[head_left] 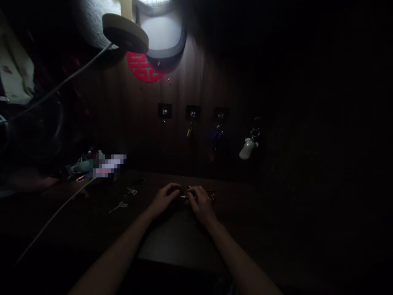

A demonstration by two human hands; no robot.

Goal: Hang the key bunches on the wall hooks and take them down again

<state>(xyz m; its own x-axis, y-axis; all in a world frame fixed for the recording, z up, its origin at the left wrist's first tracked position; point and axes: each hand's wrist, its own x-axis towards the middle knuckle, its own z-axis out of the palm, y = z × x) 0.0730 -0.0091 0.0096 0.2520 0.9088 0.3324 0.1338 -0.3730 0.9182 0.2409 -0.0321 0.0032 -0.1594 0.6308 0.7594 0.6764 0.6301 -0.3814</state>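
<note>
Both hands meet over the dark tabletop, near its back. My left hand (pixel 165 199) is closed, thumb and fingers pinching at the left side of a small dark thing with a shiny edge (pixel 183 196). From the other side my right hand (pixel 201 203) is closed on it too, fingers curled. In the dim light its kind cannot be made out. Small shiny brownish pieces (pixel 212 195) show just beyond my right fingers. To the left of my hands lie loose keys (pixel 123 204) and another key (pixel 132 191).
On the back wall are hooks (pixel 165 111), some with hanging keys, one with a pale keychain figure (pixel 248 149). A lit lamp (pixel 162 30) and a red paper cutout (pixel 145 67) are above. A white cable (pixel 55 213) crosses the left side, by some clutter (pixel 81 166).
</note>
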